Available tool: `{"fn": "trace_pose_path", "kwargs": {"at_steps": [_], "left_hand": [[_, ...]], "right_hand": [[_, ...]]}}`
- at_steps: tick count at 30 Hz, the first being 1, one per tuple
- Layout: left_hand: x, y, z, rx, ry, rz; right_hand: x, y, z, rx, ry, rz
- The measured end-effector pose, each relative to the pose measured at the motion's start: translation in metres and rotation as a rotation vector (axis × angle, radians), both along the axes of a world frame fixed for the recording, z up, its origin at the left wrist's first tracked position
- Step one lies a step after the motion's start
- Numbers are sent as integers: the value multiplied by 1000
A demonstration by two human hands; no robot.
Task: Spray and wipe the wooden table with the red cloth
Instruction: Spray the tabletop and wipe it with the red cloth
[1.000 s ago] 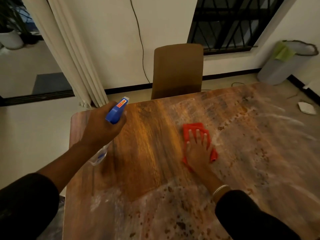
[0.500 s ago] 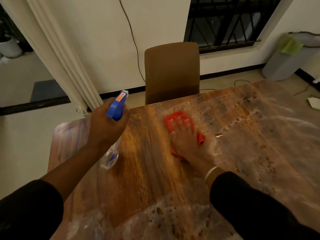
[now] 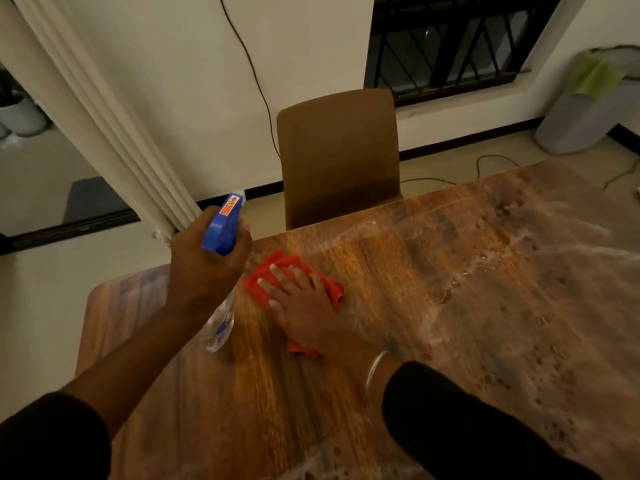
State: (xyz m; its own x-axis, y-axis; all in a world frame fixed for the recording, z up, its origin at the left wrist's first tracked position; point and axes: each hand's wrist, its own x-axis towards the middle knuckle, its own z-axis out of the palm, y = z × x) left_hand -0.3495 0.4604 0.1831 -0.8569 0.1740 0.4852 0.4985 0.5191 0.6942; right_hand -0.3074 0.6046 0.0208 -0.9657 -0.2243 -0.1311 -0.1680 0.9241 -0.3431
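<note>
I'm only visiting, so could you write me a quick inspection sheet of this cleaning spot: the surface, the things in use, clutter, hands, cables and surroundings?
Surface: wooden table has wet foamy streaks and droplets on the right and near edge; the middle strip looks wiped.
Job's things: red cloth flat on the table; spray bottle held above the table's left part.
Clutter: nothing seen on the table.
Hands: left hand gripping the bottle; right hand pressed flat on the cloth, fingers spread.
Cables: black cable down the wall; another on the floor.
Surroundings: brown chair, curtain, barred window, grey bin.
</note>
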Motion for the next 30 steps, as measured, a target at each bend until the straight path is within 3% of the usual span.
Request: {"fn": "trace_pose_path", "kwargs": {"at_steps": [3,5,7,10,14,17,20,26,28,30], "left_hand": [[-9,4,7,-12,24,-4],[-11,1,8,-17,29,-2],[-12,-7,8,-18,29,8],[-12,-20,5,-21,19,43],[-11,-24,-1,-39,-19,65],[-9,-19,-3,-86,-14,41],[-7,-10,-1,-109,-32,-2],[6,3,-5,-114,-79,-87],[12,7,-7,-102,-111,-100],[18,17,-8,-77,-131,-103]], "right_hand": [[-32,93,-4,70,91,-258],[-50,163,-3,87,37,-493],[-61,197,-4,91,-5,-588],[-65,146,-4,109,12,-503],[-56,-1,6,30,29,-36],[-54,-45,-1,63,54,189],[-72,-2,-13,35,137,112],[-95,209,-14,36,59,-495],[-87,231,-11,55,26,-527],[-74,201,-9,95,66,-480]]}}
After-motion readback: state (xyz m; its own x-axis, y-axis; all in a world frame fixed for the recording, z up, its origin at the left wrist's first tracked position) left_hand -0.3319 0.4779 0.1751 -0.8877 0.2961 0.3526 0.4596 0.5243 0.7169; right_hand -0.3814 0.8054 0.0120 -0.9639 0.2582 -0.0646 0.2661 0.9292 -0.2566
